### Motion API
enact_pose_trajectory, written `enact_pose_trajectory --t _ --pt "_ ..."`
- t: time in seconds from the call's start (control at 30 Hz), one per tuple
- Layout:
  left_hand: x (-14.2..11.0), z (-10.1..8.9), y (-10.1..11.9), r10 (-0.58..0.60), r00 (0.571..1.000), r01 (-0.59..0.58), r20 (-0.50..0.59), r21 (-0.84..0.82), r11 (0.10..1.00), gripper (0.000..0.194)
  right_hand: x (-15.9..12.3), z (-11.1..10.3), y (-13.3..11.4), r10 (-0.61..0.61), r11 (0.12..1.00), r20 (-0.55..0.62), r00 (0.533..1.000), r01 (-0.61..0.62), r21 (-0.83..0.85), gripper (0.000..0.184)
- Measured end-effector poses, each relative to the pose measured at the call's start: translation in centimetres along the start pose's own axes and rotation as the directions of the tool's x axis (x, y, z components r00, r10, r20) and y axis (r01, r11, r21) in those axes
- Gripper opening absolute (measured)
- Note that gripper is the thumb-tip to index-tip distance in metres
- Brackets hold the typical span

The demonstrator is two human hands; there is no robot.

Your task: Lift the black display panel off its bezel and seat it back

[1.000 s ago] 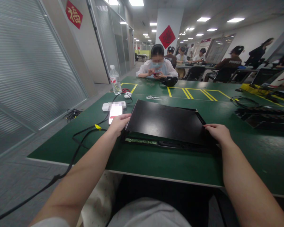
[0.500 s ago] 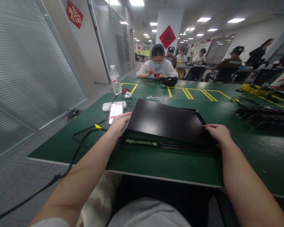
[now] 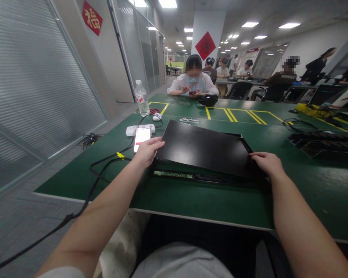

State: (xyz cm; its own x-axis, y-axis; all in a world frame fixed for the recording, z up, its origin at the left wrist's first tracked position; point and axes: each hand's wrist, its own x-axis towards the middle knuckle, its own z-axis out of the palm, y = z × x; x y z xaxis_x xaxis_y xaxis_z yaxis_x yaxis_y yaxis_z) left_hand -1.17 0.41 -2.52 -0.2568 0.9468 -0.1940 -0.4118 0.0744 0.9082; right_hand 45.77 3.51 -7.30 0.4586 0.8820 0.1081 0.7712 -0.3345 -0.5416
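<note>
A flat black panel (image 3: 204, 148), with a dull sheen like a screen, lies tilted above a black frame (image 3: 246, 143), its left side raised. My left hand (image 3: 147, 150) grips the panel's left edge, thumb on top and the other fingers out of sight beneath. At the right side my right hand (image 3: 268, 164) pinches the panel's corner region beside the frame; its lower fingers are hidden. Below the panel's near edge a green circuit board strip (image 3: 173, 175) shows in the frame, which rests on the green table (image 3: 203, 206).
Left of the panel lie a lit phone (image 3: 142, 136), a white case (image 3: 130, 130) and a black cable (image 3: 101, 173). Beyond stand a water bottle (image 3: 142, 99) and small metal pieces (image 3: 189, 120). A person (image 3: 193, 81) sits opposite; dark equipment (image 3: 324, 144) is at right.
My left thumb has moved slightly further over the panel's left edge. The panel and my right hand stay almost where they were.
</note>
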Motion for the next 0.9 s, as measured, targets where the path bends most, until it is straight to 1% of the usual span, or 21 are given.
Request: enact_pose_trajectory --t 0.17,0.33,0.57,0.67,0.8,0.9 --pt "0.44 -0.37 -0.21 0.046 0.999 -0.046 0.025 -0.015 0.999 0.037 -0.14 0.05 -0.1 0.027 0.999 -0.004 1.0 -0.027 0.034 0.025" --pt "0.59 -0.59 -0.4 0.095 0.994 -0.093 0.059 -0.035 0.995 0.043 -0.13 0.06 -0.24 0.052 0.996 0.024 0.998 -0.054 0.075 0.032" --pt "0.24 -0.44 -0.46 0.174 0.979 -0.168 0.106 -0.064 0.984 0.051 0.01 0.17 -0.33 0.043 0.997 0.008 0.999 -0.043 0.067 0.037" --pt "0.15 -0.36 -0.46 0.209 0.971 -0.201 0.119 -0.077 0.976 0.053 0.2 0.26 -0.3 0.047 0.997 -0.021 0.999 -0.046 0.061 0.04" --pt "0.0 -0.27 -0.39 0.229 0.964 -0.219 0.136 -0.084 0.972 0.053 0.42 0.35 -0.05 0.051 0.994 -0.044 0.998 -0.046 0.099 0.033" --pt "-0.18 -0.17 -0.3 0.23 0.964 -0.221 0.134 -0.079 0.972 0.051 0.52 0.61 0.4 0.055 0.979 -0.033 0.998 -0.048 0.196 0.03"
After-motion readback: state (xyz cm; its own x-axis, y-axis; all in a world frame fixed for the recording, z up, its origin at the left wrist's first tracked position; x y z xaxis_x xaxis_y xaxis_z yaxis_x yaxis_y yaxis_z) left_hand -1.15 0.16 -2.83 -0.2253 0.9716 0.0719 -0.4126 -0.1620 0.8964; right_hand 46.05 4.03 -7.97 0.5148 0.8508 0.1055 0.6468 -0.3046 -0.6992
